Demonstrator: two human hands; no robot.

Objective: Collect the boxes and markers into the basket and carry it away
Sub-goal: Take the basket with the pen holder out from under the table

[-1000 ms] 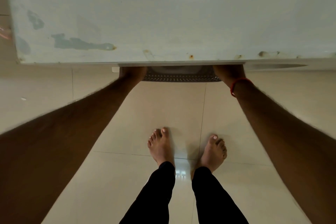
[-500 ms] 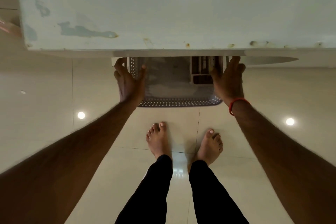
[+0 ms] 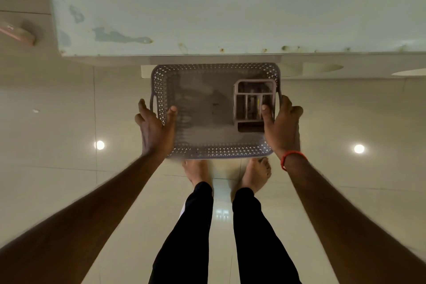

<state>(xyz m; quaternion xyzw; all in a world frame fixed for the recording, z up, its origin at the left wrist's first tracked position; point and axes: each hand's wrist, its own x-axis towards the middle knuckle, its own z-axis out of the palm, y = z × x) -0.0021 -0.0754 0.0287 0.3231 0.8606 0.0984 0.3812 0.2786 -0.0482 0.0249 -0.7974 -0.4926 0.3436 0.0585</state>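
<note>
A grey perforated plastic basket (image 3: 216,152) is held in the air just below the front edge of the white table (image 3: 207,18), above my bare feet. My left hand (image 3: 156,129) grips its left rim, thumb inside. My right hand (image 3: 281,127), with a red thread on the wrist, grips the right rim. Inside, at the right, stands a small divided organiser box (image 3: 254,97) with what look like markers in its slots. The rest of the basket's floor looks bare and blurred.
The table's worn, stained top fills the upper view. Glossy beige floor tiles (image 3: 69,168) with lamp reflections lie all around. A pinkish object (image 3: 18,34) lies on the floor at far left. My feet (image 3: 196,168) stand close to the table.
The basket has come out from under the table edge toward me, from mostly hidden to fully in view, with both hands still on its sides.
</note>
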